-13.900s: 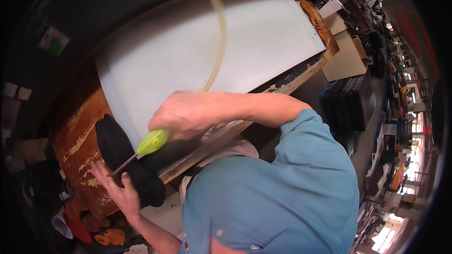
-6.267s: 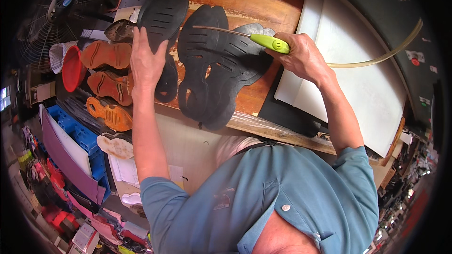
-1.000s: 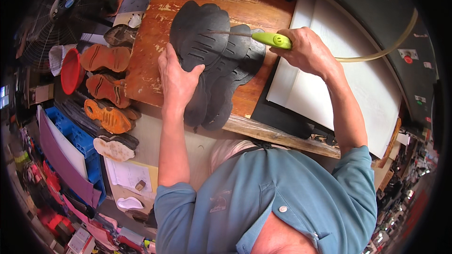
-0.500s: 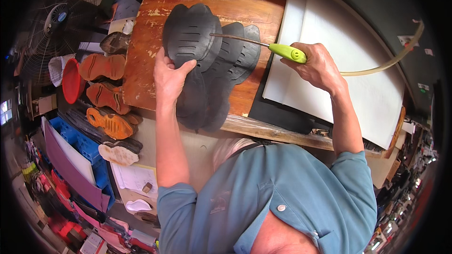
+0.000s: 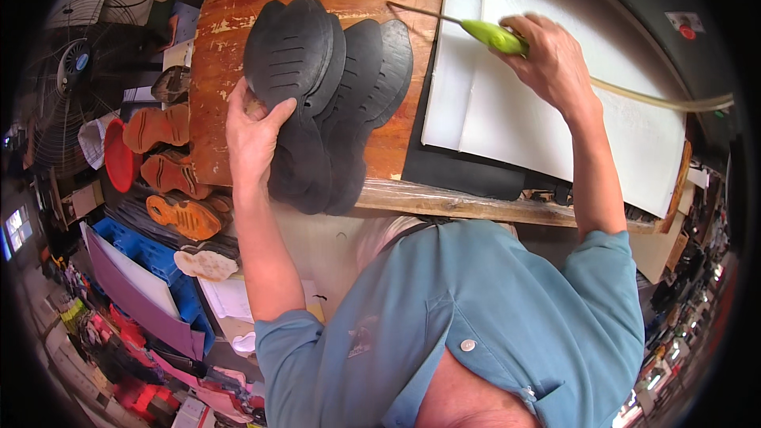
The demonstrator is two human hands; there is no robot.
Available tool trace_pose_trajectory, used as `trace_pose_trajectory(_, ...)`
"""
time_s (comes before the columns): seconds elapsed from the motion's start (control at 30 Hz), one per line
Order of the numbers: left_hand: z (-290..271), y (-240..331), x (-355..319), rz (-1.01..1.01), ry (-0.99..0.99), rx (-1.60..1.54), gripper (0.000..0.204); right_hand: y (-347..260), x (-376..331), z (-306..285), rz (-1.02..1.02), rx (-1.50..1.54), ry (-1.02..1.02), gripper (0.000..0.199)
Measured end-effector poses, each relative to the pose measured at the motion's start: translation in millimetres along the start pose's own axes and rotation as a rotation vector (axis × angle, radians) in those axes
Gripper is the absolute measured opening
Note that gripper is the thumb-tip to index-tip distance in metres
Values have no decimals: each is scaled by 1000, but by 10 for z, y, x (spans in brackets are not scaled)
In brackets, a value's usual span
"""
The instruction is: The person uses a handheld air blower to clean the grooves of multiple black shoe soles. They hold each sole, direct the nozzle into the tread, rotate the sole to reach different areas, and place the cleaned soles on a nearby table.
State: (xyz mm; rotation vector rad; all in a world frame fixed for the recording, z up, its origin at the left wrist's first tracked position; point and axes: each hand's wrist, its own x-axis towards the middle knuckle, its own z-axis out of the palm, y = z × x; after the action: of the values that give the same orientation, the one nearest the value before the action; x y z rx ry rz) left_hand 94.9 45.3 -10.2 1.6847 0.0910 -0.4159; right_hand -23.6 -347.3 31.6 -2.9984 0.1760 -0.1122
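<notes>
Black soles (image 5: 287, 54) — left hand (image 5: 254, 133) clamped on their left edge — green-handled tool (image 5: 493, 36) gripped in right hand (image 5: 555, 70)

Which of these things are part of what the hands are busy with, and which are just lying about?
In use:
- black sole-shaped pieces, left hand at their edge
- green-handled tool, in the right hand
- wooden table, under the pieces

Lying about, judging by distance:
- orange sole
- red round object
- blue crate
</notes>
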Motion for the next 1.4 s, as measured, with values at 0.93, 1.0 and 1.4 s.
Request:
trace_pose_trajectory(0.93, 131, -72, -413, -43, -261, -172, 77, -2141, -433, 709, 818, 2311, -399, 51)
trace_pose_trajectory(1.0, 183, -34, -464, 10, -278, -196, 77, -2190, -352, 700, 829, 2282, -415, 50)
trace_pose_trajectory(1.4, -74, 726, -898, 364, -98, 351, 76, -2043, -385, 406, 133, 2038, -539, 62)
